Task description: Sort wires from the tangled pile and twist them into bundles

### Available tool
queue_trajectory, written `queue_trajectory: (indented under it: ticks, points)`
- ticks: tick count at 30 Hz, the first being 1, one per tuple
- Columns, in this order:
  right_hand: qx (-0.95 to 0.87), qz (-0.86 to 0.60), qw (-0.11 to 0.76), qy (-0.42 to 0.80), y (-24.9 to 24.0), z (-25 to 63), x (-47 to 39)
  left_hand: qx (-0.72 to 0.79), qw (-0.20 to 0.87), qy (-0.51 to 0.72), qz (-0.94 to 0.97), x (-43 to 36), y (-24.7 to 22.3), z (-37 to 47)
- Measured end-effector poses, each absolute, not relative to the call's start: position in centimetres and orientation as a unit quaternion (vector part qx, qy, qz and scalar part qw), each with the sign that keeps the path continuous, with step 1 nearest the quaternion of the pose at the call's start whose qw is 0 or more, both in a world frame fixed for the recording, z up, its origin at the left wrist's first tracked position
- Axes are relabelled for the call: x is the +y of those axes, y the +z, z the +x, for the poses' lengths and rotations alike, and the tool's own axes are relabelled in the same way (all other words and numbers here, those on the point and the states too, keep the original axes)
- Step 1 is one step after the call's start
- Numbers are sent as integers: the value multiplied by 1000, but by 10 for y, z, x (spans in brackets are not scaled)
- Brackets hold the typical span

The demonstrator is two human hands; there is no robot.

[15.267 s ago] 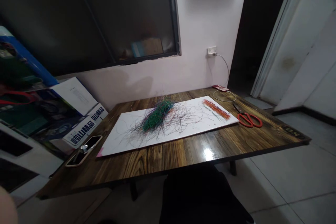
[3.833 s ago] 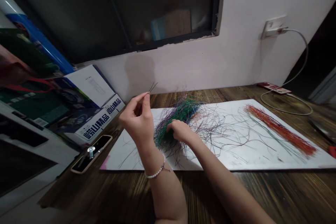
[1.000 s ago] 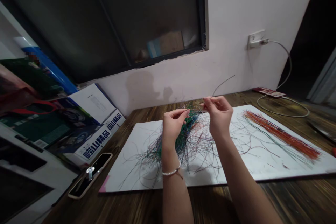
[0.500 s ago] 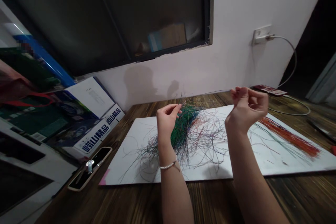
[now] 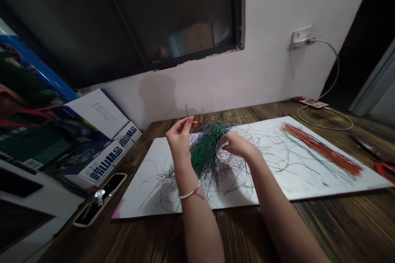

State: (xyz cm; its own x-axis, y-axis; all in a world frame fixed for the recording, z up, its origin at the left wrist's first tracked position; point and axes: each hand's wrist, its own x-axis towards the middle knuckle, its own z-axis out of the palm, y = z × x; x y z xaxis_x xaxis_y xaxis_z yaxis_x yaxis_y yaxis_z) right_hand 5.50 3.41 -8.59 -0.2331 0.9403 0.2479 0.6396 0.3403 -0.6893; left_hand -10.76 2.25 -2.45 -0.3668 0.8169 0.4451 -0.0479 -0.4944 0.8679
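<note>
A tangled heap of thin coloured wires (image 5: 203,154), mostly green with blue, purple and dark strands, lies on a white board (image 5: 145,172). My left hand (image 5: 180,137) is raised at the heap's left side, thumb and finger pinched on thin green wires (image 5: 187,111) whose ends stick up above the fingertips. At the heap's right edge, my right hand (image 5: 236,144) reaches in with fingers bent together among the strands. What it grips, if anything, is too fine to make out. Loose dark and reddish strands spread over the board beside it.
A bundle of orange-red wires (image 5: 327,152) lies on the board's right part, with green strands alongside. Red-handled scissors (image 5: 382,168) rest at the right. A phone (image 5: 100,199) and boxes (image 5: 114,156) stand left. A red device (image 5: 310,102) with a white cable lies behind.
My right hand has come down and left from its raised place to the heap. My left hand has shifted slightly left and up, and green wire ends now show above its fingers.
</note>
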Motion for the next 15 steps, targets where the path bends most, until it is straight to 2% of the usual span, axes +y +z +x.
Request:
queue_trajectory:
  ticks: [5,9,15]
  points:
    - [-798,-467,306,225,-77,25,32,387,333,717,475,23,-25,-109]
    - [-826,-430,278,234,-88,3,36,384,333,720,472,22,-25,-107]
    - [-824,-465,240,218,-105,1,42,362,329,741,461,23,-24,-109]
